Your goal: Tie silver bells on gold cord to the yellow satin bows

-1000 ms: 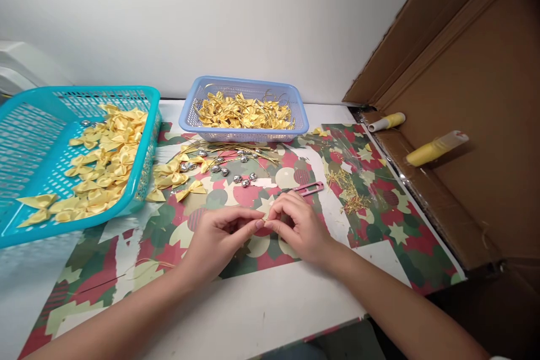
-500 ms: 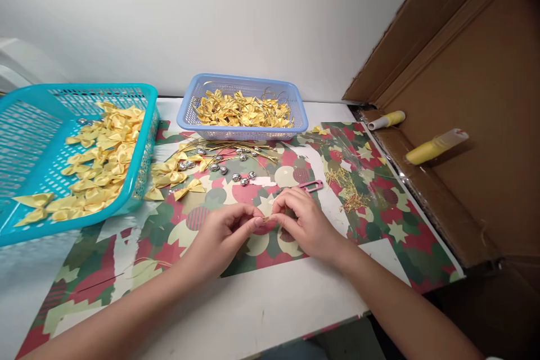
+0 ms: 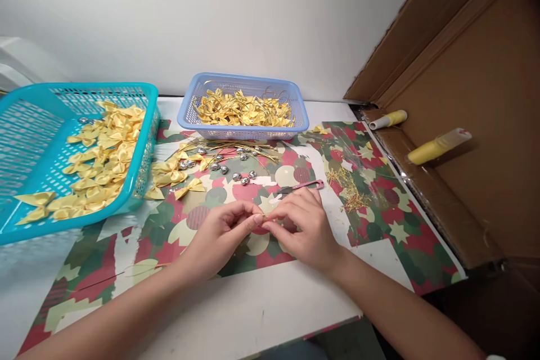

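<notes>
In front of me both hands meet with their fingertips almost touching. My left hand is closed in a pinch on a thin gold cord, of which only a tiny piece shows between the fingers. From the other side the thumb and forefinger of my right hand pinch the same cord. Just beyond my right hand lies a small cutting tool with a pink handle. Silver bells are scattered past my fingers, with yellow ribbon bows to their left and a bundle of gold cords behind.
A turquoise basket with yellow bows stands at left. At the back, a blue basket holds bows with gold cords. Gold cord clippings lie at right, beside a cardboard wall with yellow-wrapped tubes.
My right hand has shifted slightly left, its fingers closing in on the left fingertips. The pink-handled tool has turned a little. My left hand stays nearly in place.
</notes>
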### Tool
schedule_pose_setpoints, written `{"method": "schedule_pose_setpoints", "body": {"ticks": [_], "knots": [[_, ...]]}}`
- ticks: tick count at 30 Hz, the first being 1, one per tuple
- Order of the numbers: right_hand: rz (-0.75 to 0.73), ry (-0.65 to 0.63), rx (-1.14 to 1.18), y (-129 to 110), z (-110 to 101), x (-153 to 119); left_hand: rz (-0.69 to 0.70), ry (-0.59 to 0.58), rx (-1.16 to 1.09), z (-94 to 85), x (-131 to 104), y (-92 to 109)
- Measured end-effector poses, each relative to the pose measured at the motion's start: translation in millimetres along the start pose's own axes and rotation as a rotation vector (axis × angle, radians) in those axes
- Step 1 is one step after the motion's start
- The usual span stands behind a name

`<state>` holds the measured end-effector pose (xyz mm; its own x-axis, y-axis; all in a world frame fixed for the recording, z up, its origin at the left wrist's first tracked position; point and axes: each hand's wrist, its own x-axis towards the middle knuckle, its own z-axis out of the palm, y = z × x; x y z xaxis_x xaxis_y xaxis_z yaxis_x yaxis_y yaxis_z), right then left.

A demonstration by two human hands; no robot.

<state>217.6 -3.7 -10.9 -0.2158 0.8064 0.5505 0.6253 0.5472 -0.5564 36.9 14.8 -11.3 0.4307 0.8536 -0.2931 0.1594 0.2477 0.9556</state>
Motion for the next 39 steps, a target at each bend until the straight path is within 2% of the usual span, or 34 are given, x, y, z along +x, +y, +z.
{"method": "schedule_pose_setpoints", "body": {"ticks": [4, 11, 15, 23, 27, 32, 35, 39], "knots": [[0.076, -0.024, 0.026, 0.8, 3.5, -0.9, 0.004, -0.003, 0.004, 0.8, 0.3, 1.5], [0.238, -0.175, 0.197, 0.4, -1.7, 1.9, 0.036, -0.006, 0.06, -0.5, 0.5, -2.0], [0.234, -0.27, 0.227, 2.7, -11.8, 5.6, 0.067, -0.023, 0.063, -0.7, -0.4, -3.8], [0.292, -0.425, 0.239, 11.6, -29.5, 12.8, 0.063, 0.021, 0.05, -4.2, -3.1, -8.9], [0.316, -0.535, 0.234, 14.3, -33.3, 15.3, 0.071, 0.033, 0.075, -6.1, -2.2, -12.8], [0.323, -0.603, 0.244, 14.7, -34.2, 15.5, 0.085, 0.042, 0.112, -4.1, -0.3, -11.2], [0.342, -0.624, 0.271, 13.9, -35.5, 16.0, 0.154, 0.006, 0.211, -3.2, -1.8, -10.1], [0.344, -0.631, 0.288, 12.8, -37.5, 18.3, 0.305, -0.105, 0.467, -1.6, -4.6, -10.7]]}}
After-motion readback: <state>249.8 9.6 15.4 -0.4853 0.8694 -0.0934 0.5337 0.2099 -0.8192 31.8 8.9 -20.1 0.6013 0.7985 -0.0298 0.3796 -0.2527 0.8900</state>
